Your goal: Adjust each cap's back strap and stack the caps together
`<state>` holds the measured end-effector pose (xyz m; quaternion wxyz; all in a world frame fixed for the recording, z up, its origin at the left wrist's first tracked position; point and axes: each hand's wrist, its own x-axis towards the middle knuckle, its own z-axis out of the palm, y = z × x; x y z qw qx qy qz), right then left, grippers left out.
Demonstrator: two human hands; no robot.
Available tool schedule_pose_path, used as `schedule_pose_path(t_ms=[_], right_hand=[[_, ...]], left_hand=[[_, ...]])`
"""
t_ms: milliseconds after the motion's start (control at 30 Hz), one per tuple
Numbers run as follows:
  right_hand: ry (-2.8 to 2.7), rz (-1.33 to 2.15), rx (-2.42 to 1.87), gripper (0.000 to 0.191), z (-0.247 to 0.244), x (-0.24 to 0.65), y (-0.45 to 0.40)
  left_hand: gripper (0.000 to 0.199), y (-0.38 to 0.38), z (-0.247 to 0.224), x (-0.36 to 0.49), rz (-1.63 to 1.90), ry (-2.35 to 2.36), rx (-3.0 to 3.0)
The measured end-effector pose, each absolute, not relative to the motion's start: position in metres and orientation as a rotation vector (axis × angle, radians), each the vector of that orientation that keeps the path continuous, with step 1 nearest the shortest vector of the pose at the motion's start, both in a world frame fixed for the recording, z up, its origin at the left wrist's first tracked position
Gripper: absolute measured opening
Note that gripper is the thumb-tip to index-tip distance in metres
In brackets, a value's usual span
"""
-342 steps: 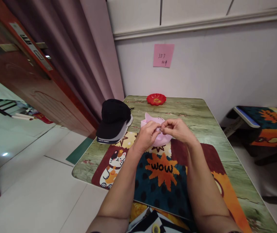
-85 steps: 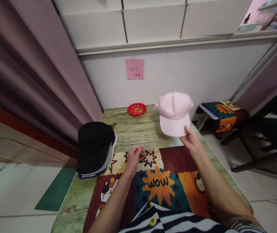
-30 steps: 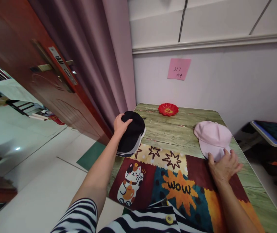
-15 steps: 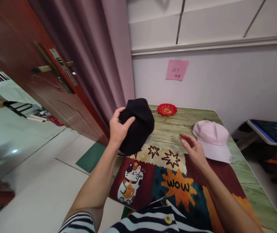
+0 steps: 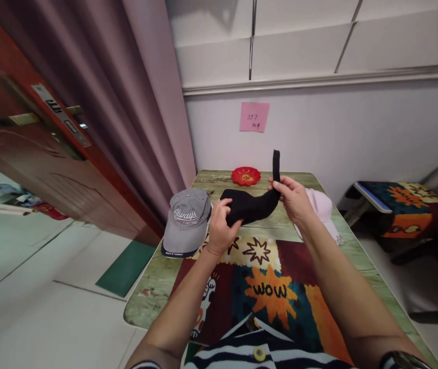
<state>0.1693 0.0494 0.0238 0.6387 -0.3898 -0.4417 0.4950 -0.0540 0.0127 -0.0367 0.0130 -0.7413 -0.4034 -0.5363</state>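
Both of my hands hold a black cap (image 5: pixel 250 207) above the wooden-patterned table. My left hand (image 5: pixel 222 225) is closed on its left part, thumb below and fingers above. My right hand (image 5: pixel 292 197) pinches the other end, where a narrow black strap (image 5: pixel 276 166) sticks straight up. To the left of my left hand lies a grey cap (image 5: pixel 188 215) with white "Always" lettering and a dark brim edge. Partly hidden behind my right hand and wrist is a pale pink cap (image 5: pixel 320 207).
A red scalloped dish (image 5: pixel 246 176) stands near the table's back edge. A colourful "WOW" cloth (image 5: pixel 291 292) covers the table's front. The table (image 5: pixel 145 297) meets a wall with a pink note (image 5: pixel 254 117). At left are a curtain (image 5: pixel 142 92) and a wooden door (image 5: pixel 38 154).
My right hand has moved up and now grips the black cap's strap. The cap has shifted right and looks stretched out sideways. The view has turned, revealing the grey cap.
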Motion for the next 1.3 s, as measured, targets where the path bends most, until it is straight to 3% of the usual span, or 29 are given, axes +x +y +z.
schedule_pose_path(t_ms=[133,200,367,600,733,833,967,1033,1300], right_hand=[[-1.154,1.09,-0.989,0.035,-0.007,0.168,0.034],[-1.18,1.106,-1.049,0.037,-0.025,0.165,0.026],[-1.158,1.158,-1.062,0.04,-0.041,0.161,0.011],[-1.068,1.096,-1.059,0.039,-0.032,0.157,0.0],[-1.059,1.085,-1.078,0.041,-0.033,0.161,-0.004],[-1.075,1.095,-1.1,0.042,-0.03,0.169,-0.008],[-1.088,1.141,-1.078,0.041,-0.016,0.171,-0.01],[-1.101,1.236,-1.049,0.039,-0.007,0.165,-0.009],[-1.235,1.362,-1.055,0.039,-0.001,0.122,0.004]], left_hand=[[0.037,-0.01,-0.08,-0.061,-1.345,-1.202,-2.517],[0.033,-0.018,-0.086,-0.066,-1.293,-1.275,-2.561],[0.008,-0.005,-0.047,-0.059,-1.278,-1.571,-2.405],[0.036,0.022,-0.022,0.009,-0.363,-1.869,-2.756],[0.023,0.035,-0.034,0.019,-0.249,-2.039,-2.816],[0.01,0.042,-0.035,-0.005,-0.549,-2.078,-2.881],[0.013,0.04,-0.026,-0.046,-1.676,-1.942,-2.944],[0.015,0.036,-0.019,-0.057,-1.975,-1.827,-2.883],[0.01,0.027,-0.005,-0.053,-2.056,-1.733,-2.889]])
